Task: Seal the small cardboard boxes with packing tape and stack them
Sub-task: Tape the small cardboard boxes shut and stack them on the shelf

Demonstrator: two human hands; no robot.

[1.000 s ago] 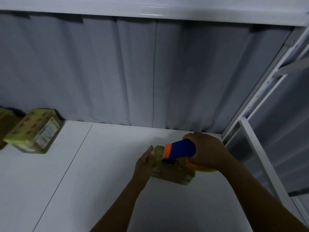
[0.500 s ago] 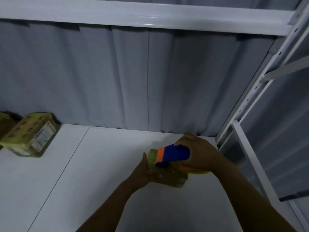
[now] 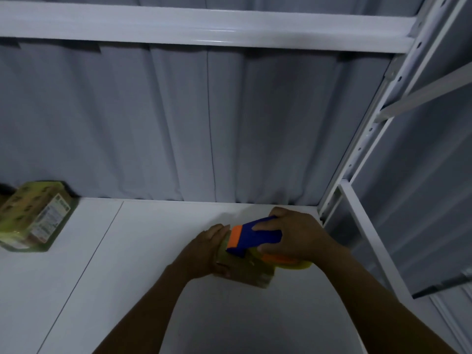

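Blue-and-orange tape dispenser [image 3: 251, 238], yellowish-green boxes [image 3: 35, 215], white shelf [image 3: 127, 277]

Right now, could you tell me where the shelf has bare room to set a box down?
The white shelf is bare between the taped box at far left and the left hand. It is crowded at right, where both hands work the tape dispenser on the small box beside the upright post.

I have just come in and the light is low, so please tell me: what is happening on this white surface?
A person is taping a small cardboard box on a white shelf surface. The left hand grips the box's left end to steady it, while the right hand presses a blue and orange tape dispenser onto its top. Another box, already wrapped in tape, sits apart at the far left by the grey curtain.
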